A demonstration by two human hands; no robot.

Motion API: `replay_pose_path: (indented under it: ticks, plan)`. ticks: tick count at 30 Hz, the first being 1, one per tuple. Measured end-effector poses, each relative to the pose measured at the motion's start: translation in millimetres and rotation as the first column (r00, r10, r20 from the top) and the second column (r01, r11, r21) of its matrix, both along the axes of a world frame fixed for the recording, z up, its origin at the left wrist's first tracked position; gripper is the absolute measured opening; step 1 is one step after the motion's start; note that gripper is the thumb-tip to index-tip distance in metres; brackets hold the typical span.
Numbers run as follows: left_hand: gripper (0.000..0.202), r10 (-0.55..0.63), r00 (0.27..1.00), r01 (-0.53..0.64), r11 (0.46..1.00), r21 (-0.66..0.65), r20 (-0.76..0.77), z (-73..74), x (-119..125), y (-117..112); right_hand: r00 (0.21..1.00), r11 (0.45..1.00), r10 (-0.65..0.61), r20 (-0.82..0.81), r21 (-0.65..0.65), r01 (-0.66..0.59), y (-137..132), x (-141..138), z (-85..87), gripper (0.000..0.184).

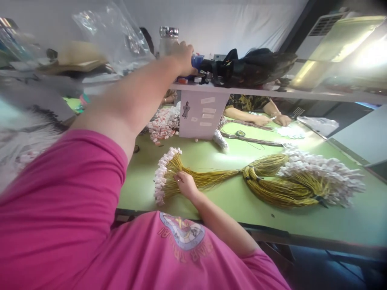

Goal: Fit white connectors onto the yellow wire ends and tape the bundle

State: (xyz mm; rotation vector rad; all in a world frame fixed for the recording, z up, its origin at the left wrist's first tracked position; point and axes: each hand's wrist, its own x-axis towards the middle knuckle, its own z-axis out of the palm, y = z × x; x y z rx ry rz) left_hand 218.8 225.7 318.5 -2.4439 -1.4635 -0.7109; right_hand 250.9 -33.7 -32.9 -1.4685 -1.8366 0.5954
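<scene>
On the green worktop lies a fan of yellow wires (208, 176) with white plastic connectors (162, 175) along its left end. My right hand (186, 183) is closed on some of these wires, just behind the connectors. My left hand (183, 58) reaches up to the shelf, beside a clear bottle (168, 38) with a shiny silver cap and a blue object (197, 61). Its fingers are mostly turned away, so I cannot see whether it grips either one. Farther right, more tied yellow wire bundles (272, 187) end in a heap of white connectors (326, 173).
A shelf (256, 92) spans the worktop, carrying a black bag (250, 66) and a clear plastic bag (115, 36). Beneath it stand a white panel (201, 114) and a pile of pinkish connectors (163, 125). Across the table, a co-worker's hands (272, 119) handle small white pieces.
</scene>
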Motion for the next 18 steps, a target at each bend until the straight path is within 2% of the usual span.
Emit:
replay_pose_path:
  ticks: [2, 5, 8, 12, 15, 18]
  plan:
    - [0.100, 0.038, 0.997, -0.037, 0.999, -0.014, 0.074, -2.0, 7.6, -3.7, 1.000, 1.000, 0.011, 0.010, -0.010, -0.011, -0.5, -0.9, -1.0, 0.021]
    - [0.086, 0.049, 0.985, -0.051, 0.999, 0.006, 0.164, -6.3, 12.9, -6.2, 1.000, 1.000, 0.014, 0.025, -0.019, -0.014, -0.7, -1.2, -1.9, 0.020]
    - [0.082, 0.021, 0.978, -0.027, 0.999, 0.026, 0.208, -9.2, 13.7, -0.1, 0.999, 0.999, 0.024, 0.037, -0.025, -0.023, -0.7, -1.0, -2.2, 0.020]
    - [0.089, 0.108, 0.961, -0.099, 0.994, -0.048, 0.255, -9.1, 17.7, 12.6, 0.998, 0.999, 0.036, 0.044, -0.027, -0.035, -1.5, -0.7, -1.3, 0.021]
    - [0.076, 0.132, 0.940, -0.107, 0.990, -0.095, 0.316, -9.9, 21.3, 17.4, 0.998, 0.999, 0.036, 0.055, -0.036, -0.034, -2.2, -0.7, 0.0, 0.021]
    - [0.061, 0.085, 0.927, -0.070, 0.996, -0.053, 0.365, -12.3, 20.2, 17.3, 0.997, 0.998, 0.048, 0.055, -0.037, -0.046, -2.7, -1.2, 0.3, 0.021]
